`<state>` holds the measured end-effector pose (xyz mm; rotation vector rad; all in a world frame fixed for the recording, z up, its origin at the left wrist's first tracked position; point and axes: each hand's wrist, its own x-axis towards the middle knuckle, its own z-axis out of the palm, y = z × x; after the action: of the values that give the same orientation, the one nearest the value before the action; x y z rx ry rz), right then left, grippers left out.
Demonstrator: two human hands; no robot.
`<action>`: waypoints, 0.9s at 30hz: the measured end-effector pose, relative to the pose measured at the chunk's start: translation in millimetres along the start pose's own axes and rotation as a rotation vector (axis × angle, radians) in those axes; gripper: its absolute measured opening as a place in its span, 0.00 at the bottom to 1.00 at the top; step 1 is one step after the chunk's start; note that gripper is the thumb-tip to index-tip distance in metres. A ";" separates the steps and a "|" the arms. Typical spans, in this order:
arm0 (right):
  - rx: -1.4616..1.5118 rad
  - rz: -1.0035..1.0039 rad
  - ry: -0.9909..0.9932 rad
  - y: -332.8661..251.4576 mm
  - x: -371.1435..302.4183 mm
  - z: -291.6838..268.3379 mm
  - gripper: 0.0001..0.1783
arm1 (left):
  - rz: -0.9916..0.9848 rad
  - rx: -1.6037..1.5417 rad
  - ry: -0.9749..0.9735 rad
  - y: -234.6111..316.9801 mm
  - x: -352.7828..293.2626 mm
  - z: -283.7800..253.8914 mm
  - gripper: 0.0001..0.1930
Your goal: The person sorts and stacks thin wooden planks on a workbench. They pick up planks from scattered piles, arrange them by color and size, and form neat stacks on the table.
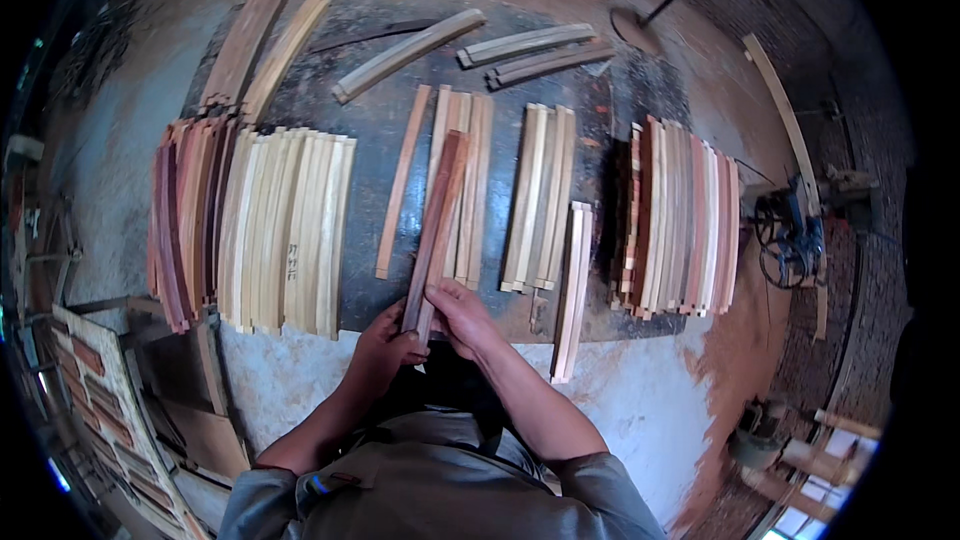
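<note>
A reddish-brown wooden strip point(436, 215) points away from me over the near edge of the dark table point(385, 165). It may be two strips pressed together; I cannot tell. My left hand point(385, 348) is closed round its near end from the left. On the other side my right hand point(459, 315) grips it a little farther up, thumb on top. Under and beside it lie several light brown strips point(478, 190). A thin reddish strip point(404, 180) lies apart to their left. To the right is a loose group of pale strips point(540, 200).
Pale strips point(290, 230) and dark red strips point(180, 230) are stacked at left, mixed strips point(690, 220) at right. One pale strip point(573, 290) overhangs the near edge. Longer pieces point(410, 55) lie at the back. A wheeled machine point(790, 230) stands right, a slatted rack point(110, 400) left.
</note>
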<state>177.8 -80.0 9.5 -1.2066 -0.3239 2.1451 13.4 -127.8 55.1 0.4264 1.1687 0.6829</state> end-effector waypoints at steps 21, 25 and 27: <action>-0.567 -0.246 -0.252 -13.8 3.4 102.3 0.30 | 0.505 0.386 0.422 92.9 38.2 -66.2 0.20; -0.641 -0.276 -0.022 -3.8 5.3 44.5 0.31 | 0.394 0.867 0.879 143.4 19.8 -125.0 0.27; -0.605 -0.221 0.053 -0.9 3.2 4.6 0.30 | 0.613 1.095 1.077 158.0 11.6 -167.9 0.24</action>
<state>173.2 -76.8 10.3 -1.4613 -1.0864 1.8716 -183.2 -11.7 88.8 1.4943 2.4778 0.7539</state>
